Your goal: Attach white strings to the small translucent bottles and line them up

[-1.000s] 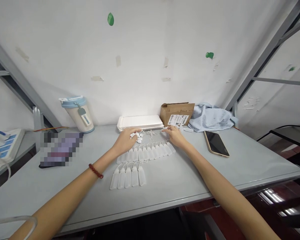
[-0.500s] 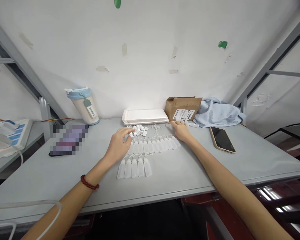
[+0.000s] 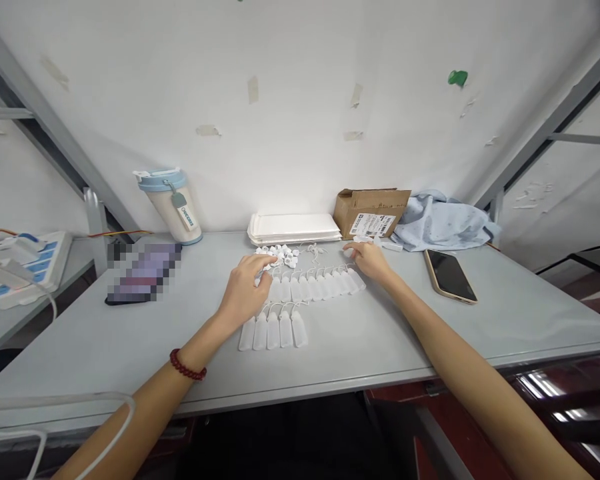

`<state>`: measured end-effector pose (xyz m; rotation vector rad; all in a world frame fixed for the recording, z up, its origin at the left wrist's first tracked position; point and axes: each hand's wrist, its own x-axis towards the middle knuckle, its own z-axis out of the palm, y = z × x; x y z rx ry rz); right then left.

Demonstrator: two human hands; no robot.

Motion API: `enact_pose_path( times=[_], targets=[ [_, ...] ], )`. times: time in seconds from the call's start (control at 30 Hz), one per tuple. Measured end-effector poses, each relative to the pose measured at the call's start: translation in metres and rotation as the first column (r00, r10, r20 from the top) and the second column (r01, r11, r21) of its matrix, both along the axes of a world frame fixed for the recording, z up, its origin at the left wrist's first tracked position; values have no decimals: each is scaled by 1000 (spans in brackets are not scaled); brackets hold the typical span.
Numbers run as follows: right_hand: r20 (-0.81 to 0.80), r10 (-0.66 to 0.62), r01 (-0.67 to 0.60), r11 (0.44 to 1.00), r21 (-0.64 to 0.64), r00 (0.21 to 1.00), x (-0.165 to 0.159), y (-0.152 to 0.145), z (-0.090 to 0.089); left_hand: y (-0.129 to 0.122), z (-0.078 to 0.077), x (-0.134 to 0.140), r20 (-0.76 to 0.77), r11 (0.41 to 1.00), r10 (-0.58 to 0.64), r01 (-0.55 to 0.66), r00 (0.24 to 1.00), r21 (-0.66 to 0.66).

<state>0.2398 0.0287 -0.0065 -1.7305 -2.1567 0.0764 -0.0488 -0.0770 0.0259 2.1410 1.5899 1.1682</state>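
Note:
My left hand (image 3: 247,288) hovers by a pile of small white caps (image 3: 285,255), thumb and fingers apart, with nothing visible in it. It covers the left end of a long row of flat, translucent white bottle-shaped pieces (image 3: 320,288) with thin white loops at their tops. A shorter row of the same pieces (image 3: 273,331) lies in front. My right hand (image 3: 373,261) is past the long row's right end, its index finger stretched left and nothing visible in it. Clear plastic pieces (image 3: 391,246) lie just behind it. Loose white loops (image 3: 314,252) lie between the hands.
White flat packs (image 3: 295,227) and a cardboard box (image 3: 371,210) stand against the wall, beside a light blue cloth (image 3: 440,223). A phone (image 3: 450,275) lies right, a blurred-out phone-like device (image 3: 143,273) left. A tumbler (image 3: 170,207) stands behind that. A cable (image 3: 125,407) crosses the lower left.
The view has shifted slightly, so everything sits a little right and higher. The right hand's fingers have drawn back from the white packs' corner. The left hand stays by the caps.

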Motion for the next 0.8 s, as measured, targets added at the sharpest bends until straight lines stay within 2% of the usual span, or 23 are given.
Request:
enact_pose_path(
  times=[0.2,0.43,0.8],
  targets=[
    [-56,67,-69,997,-25,996,1,-2,1,2,-1,-3,4,1000,18,-18,1000,8],
    [76,41,-39,999,-32,996,4,-3,1,0,-3,2,4,1000,-16,16,1000,-10],
    [81,85,-82,996,-29,993,4,-2,1,2,-7,3,18,1000,-20,20,1000,-5]
  ],
)
